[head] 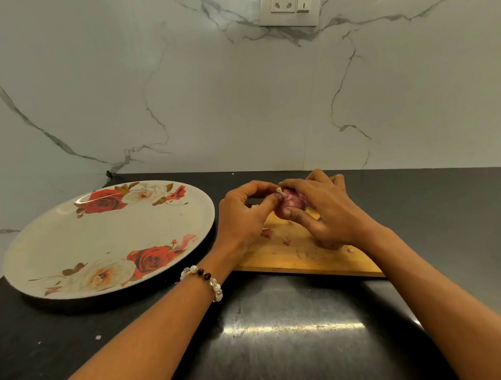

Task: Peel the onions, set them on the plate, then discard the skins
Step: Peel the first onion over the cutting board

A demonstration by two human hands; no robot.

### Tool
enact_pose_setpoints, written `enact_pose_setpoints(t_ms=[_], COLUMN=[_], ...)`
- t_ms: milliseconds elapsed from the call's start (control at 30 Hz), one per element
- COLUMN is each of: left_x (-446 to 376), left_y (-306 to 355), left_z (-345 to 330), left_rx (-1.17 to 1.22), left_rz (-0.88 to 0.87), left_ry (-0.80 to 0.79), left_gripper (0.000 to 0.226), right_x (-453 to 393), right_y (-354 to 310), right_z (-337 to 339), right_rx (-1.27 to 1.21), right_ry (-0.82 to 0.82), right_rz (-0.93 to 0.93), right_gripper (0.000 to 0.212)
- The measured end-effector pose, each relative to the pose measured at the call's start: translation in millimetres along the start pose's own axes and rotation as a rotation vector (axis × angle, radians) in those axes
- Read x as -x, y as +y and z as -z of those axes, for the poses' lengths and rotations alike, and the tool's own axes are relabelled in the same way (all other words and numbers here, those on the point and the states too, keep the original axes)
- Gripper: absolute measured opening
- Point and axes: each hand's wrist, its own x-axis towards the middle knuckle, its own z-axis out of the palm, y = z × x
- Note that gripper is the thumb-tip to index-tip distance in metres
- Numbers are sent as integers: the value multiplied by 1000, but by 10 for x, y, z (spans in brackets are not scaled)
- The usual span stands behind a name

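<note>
Plate (65,233) at 9 o'clock on the table (285,323): large, cream, rose print, nothing on it. So no peeled onion delivered yet, as far as this view shows.

Left hand (242,217), beaded bracelet (208,280) on the wrist, just right of the plate rim. Its thumb and fingers are curled together, pinching at the pale tip of the onion (292,199); looks like it is pulling at skin or the stem end, though the scrap itself is too small to be sure.

The onion sits at centre frame, held in the air above the far part of the board (294,255), at roughly 1 o'clock from the left hand. Small, red-purple, dull papery surface with paler streaks, whitish tuft at the top end. Mostly hidden by fingers; can't tell how much skin is off.

Right hand (326,210) at 3 o'clock of the onion, wrapped round it from the right and underneath, thumb across the front, clamped on it.

The board has a few tiny purple skin bits scattered on it, one at its right edge. Something reddish may sit under the right palm, unclear.

Judgement: early stage, peeling in progress on this onion. Left to do: finish the peel, set it on the plate, any other onions (none visible), then clear the skins. No bin in view.

Socket (290,0) on the marble wall at 12 o'clock.
</note>
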Motion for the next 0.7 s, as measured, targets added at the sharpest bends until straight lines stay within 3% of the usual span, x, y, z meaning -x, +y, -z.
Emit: enact_pose_setpoints(t_ms=[133,300,700], left_x=[79,134,115], left_y=[14,42,103], left_z=[-67,-121,-72], left_rx=[27,-19,-74], left_rz=[20,-4,-70], left_ry=[-17,11,22], left_gripper=[11,14,19], right_x=[44,96,161], right_y=[26,52,-1], right_z=[33,99,190], right_rx=[18,26,-331], right_ry=[-14,-58,-52], right_rz=[-3,-7,-167], right_gripper=[64,65,54])
